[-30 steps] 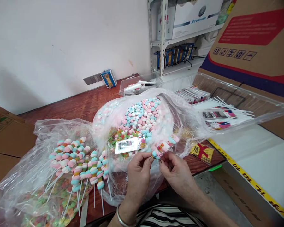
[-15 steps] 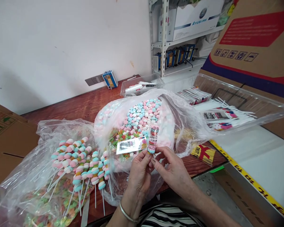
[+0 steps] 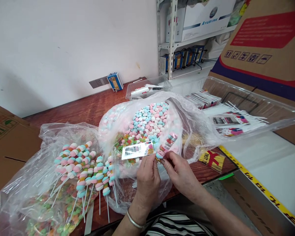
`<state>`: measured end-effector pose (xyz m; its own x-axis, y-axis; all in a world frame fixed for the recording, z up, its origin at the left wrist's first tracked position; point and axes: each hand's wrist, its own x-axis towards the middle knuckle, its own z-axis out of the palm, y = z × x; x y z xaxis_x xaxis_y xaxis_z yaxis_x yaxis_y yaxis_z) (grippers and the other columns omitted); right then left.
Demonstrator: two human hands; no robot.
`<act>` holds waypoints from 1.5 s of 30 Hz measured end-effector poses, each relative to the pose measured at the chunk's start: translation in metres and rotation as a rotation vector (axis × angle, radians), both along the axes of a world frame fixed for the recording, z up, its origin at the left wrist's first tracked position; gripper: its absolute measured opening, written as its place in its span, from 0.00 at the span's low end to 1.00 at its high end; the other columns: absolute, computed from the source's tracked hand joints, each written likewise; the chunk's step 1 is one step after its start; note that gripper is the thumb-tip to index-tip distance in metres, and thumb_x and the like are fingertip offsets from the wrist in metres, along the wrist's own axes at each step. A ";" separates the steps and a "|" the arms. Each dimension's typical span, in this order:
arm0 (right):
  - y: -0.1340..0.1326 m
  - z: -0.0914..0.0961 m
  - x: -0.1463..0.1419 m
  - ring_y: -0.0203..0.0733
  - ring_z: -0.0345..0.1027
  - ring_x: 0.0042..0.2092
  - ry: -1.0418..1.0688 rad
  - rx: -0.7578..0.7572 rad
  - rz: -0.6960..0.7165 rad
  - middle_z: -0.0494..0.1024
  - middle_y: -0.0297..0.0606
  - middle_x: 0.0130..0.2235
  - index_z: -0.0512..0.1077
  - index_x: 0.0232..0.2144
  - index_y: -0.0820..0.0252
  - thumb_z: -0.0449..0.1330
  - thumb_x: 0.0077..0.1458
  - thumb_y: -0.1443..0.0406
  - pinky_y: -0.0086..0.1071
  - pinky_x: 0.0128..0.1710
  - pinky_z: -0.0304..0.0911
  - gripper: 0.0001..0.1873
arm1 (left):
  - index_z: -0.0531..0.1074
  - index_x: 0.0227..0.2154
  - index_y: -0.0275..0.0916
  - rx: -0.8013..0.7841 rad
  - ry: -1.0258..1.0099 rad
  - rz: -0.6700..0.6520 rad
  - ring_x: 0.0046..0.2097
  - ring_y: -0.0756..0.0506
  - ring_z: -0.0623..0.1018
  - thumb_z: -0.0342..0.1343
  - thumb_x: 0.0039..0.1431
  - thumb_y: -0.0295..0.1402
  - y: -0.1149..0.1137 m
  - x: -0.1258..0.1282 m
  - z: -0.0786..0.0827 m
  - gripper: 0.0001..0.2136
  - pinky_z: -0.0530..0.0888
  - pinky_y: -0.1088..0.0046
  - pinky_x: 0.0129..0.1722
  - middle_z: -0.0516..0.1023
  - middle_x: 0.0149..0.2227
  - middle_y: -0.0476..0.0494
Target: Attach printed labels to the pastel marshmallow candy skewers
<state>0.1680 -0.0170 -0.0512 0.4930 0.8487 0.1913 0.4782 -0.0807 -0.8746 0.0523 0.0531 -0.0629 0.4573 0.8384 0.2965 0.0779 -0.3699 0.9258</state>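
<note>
A marshmallow skewer in a clear printed bag leans up and to the right above my fingers. My right hand is closed around the gathered lower end of that bag, fingertips pinched. Close beside it, my left hand pinches a small gold strip that looks like a twist tie. The stick below is hidden by my hands. Just behind them, a flat white printed bag lies on the loose marshmallows and ring gummies in a large open plastic bag.
To the left, several marshmallow skewers rest on a clear bag of gummy rings. A pack of gold twist ties lies at the table's right edge. A clear tray holds white sticks and printed bags. Cardboard boxes flank the table.
The wrapped skewer has tipped from upright over to the right. My left hand has turned, its fingers now pinched beside the bag's neck, and the hands have drawn slightly apart.
</note>
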 end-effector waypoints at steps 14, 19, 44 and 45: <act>0.014 -0.012 -0.011 0.40 0.70 0.33 0.584 0.102 0.003 0.77 0.36 0.33 0.74 0.36 0.60 0.65 0.51 0.55 0.32 0.34 0.67 0.16 | 0.79 0.41 0.43 0.132 0.026 0.114 0.40 0.43 0.77 0.57 0.58 0.27 0.003 0.004 -0.004 0.11 0.70 0.68 0.43 0.81 0.37 0.41; 0.019 -0.012 -0.016 0.33 0.61 0.24 0.731 0.118 -0.097 0.74 0.31 0.25 0.74 0.29 0.61 0.68 0.46 0.54 0.27 0.23 0.58 0.16 | 0.76 0.46 0.38 0.416 0.139 0.141 0.40 0.44 0.78 0.52 0.61 0.25 0.002 0.006 -0.012 0.13 0.74 0.68 0.41 0.81 0.39 0.39; -0.018 0.045 0.016 0.35 0.66 0.32 -0.251 0.352 0.064 0.71 0.31 0.30 0.68 0.32 0.55 0.58 0.58 0.71 0.27 0.32 0.60 0.06 | 0.77 0.48 0.39 -0.409 -0.039 -0.612 0.34 0.44 0.76 0.38 0.65 0.52 0.007 -0.034 0.057 0.28 0.72 0.66 0.38 0.79 0.34 0.39; -0.019 0.047 0.013 0.35 0.66 0.32 -0.297 0.334 0.184 0.71 0.31 0.30 0.68 0.31 0.55 0.57 0.58 0.72 0.27 0.32 0.60 0.07 | 0.75 0.52 0.37 -0.511 -0.112 -0.615 0.39 0.41 0.77 0.29 0.64 0.55 0.005 -0.032 0.056 0.35 0.72 0.62 0.43 0.79 0.39 0.36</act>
